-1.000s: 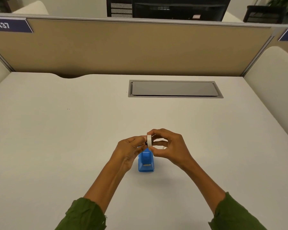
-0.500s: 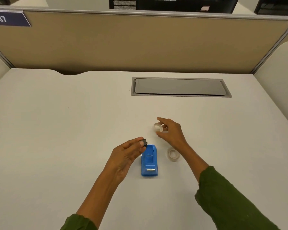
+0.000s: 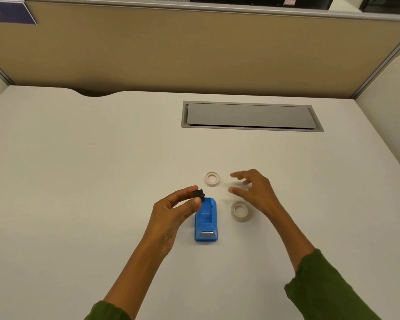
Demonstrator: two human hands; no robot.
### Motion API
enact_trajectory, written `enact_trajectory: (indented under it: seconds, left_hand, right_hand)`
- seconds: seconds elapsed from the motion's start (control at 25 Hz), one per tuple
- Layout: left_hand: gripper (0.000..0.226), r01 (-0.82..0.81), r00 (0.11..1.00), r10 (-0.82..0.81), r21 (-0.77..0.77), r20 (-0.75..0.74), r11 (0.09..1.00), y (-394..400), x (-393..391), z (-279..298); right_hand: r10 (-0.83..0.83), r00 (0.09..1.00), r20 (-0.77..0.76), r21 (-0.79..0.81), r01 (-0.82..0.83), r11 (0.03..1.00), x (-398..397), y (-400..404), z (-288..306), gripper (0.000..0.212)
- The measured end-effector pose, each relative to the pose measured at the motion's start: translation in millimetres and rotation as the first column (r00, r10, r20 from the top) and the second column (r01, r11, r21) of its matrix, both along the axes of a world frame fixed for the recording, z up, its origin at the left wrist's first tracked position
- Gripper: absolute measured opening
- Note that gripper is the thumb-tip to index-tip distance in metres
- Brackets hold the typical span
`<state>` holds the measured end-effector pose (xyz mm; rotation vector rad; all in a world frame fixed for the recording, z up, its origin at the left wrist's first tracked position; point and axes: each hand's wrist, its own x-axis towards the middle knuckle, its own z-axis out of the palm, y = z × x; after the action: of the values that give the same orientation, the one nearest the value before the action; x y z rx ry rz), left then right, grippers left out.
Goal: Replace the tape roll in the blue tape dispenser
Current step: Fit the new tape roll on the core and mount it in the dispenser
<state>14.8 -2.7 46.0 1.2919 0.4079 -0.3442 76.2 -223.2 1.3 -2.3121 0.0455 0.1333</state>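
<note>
The blue tape dispenser (image 3: 206, 221) stands on the white desk (image 3: 79, 181) with its roll bay empty. My left hand (image 3: 173, 212) pinches a small black spool core (image 3: 199, 194) just above the dispenser's far end. A thin, nearly used-up ring of tape (image 3: 212, 178) lies flat on the desk beyond the dispenser. A fuller clear tape roll (image 3: 240, 211) lies flat to the dispenser's right. My right hand (image 3: 254, 190) hovers between the two rolls with fingers spread and nothing in it.
A grey cable hatch (image 3: 249, 116) is set into the desk further back. A tan partition (image 3: 194, 49) closes the far edge, with a rounded cut-out (image 3: 95, 93) at its foot.
My right hand has set the thin ring down on the desk and drawn back to the right, now empty. My left hand keeps the black core near the dispenser.
</note>
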Motion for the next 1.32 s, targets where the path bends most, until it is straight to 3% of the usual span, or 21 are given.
enact_trajectory:
  seconds: [0.12, 0.2, 0.36, 0.44, 0.56, 0.64, 0.88, 1.32]
  left_hand:
    - [0.027, 0.032, 0.999, -0.032, -0.041, -0.001, 0.999, -4.6, -4.8, 0.4]
    - [0.026, 0.047, 0.999, -0.047, -0.038, -0.003, 0.998, -6.9, -8.1, 1.5]
    - [0.024, 0.069, 0.998, -0.069, -0.005, -0.006, 0.998, -8.4, -16.2, 4.6]
    - [0.024, 0.106, 0.994, -0.106, 0.039, 0.016, 0.994, -9.8, -20.4, 7.1]
    - [0.026, 0.156, 0.986, -0.16, 0.088, 0.051, 0.984, -14.8, -24.4, 10.9]
    - [0.027, 0.167, 0.983, -0.174, 0.108, 0.064, 0.98, -18.5, -25.9, 13.7]
    - [0.026, 0.151, 0.985, -0.162, 0.151, 0.064, 0.977, -22.3, -27.2, 18.0]
    - [0.026, 0.21, 0.975, -0.22, 0.182, 0.036, 0.961, -17.6, -32.5, 10.6]
  right_hand:
    - [0.178, 0.967, -0.184, -0.246, -0.221, 0.944, -32.1, -5.8, -3.7, 0.062]
    - [0.245, 0.95, -0.192, -0.289, -0.294, 0.911, -45.0, -2.4, -10.6, 0.062]
    - [0.181, 0.973, -0.143, -0.139, -0.201, 0.97, -58.1, -6.0, -6.9, 0.051]
    - [0.125, 0.988, -0.091, 0.081, -0.118, 0.99, -65.0, -6.2, 7.9, 0.05]
    - [0.08, 0.994, -0.076, 0.44, -0.039, 0.897, -78.0, 3.6, 41.2, 0.05]
    - [0.111, 0.992, -0.055, 0.521, -0.066, 0.851, -84.0, 9.9, 52.9, 0.048]
    - [0.153, 0.988, 0.017, 0.54, -0.138, 0.83, -91.8, 18.3, 58.7, 0.048]
    - [0.232, 0.949, 0.213, 0.366, -0.298, 0.882, -100.1, 28.4, 52.2, 0.049]
